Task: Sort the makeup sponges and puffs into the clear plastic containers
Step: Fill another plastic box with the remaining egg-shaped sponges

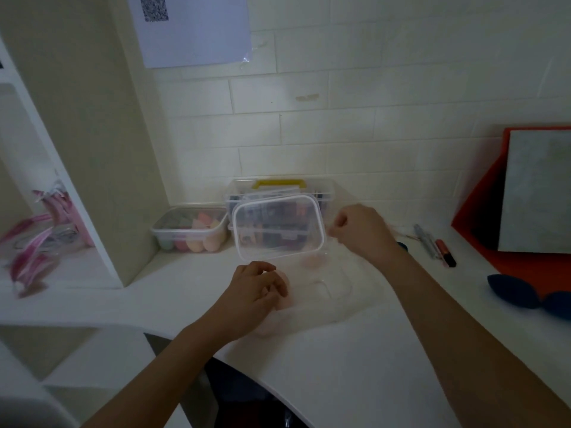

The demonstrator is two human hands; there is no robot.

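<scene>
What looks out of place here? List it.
Two dark blue sponges lie loose on the counter at far right, away from the sponge tub at the back left. The clear lid is tilted up on edge, pinched by the right hand. Nothing looks spilled or damaged.

2 hands [256, 288], 3 clear containers [190, 230], 1 loose lid [278, 231], 2 navy sponges [513, 291], 1 marker [446, 253].

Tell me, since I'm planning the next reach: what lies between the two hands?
In the head view, the tilted clear lid, pinched by the right hand, and the open clear container beneath it lie between that hand and the left hand.
</scene>
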